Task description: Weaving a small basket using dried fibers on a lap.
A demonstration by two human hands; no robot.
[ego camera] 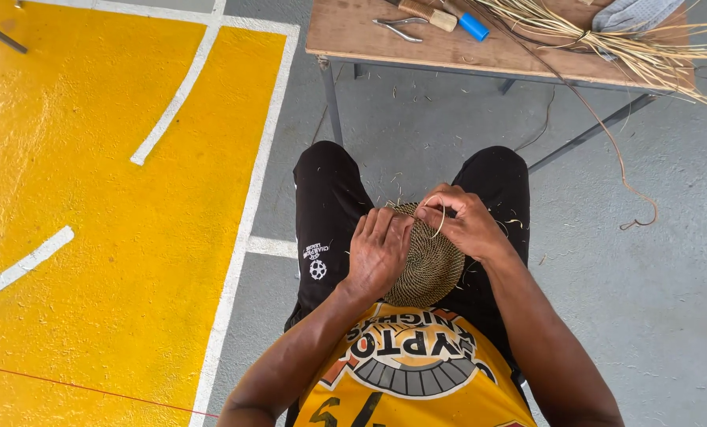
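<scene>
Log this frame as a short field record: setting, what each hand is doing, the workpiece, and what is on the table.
Setting: grey concrete floor with a yellow painted area
Workpiece: round coiled woven straw disc on the lap
Left hand: flat on the disc, steadying it
Right hand: at the disc's rim, grip pinching a thin straw strand
Table: wooden tabletop with metal pliers, blue-tipped tool, loose straw bundle
</scene>
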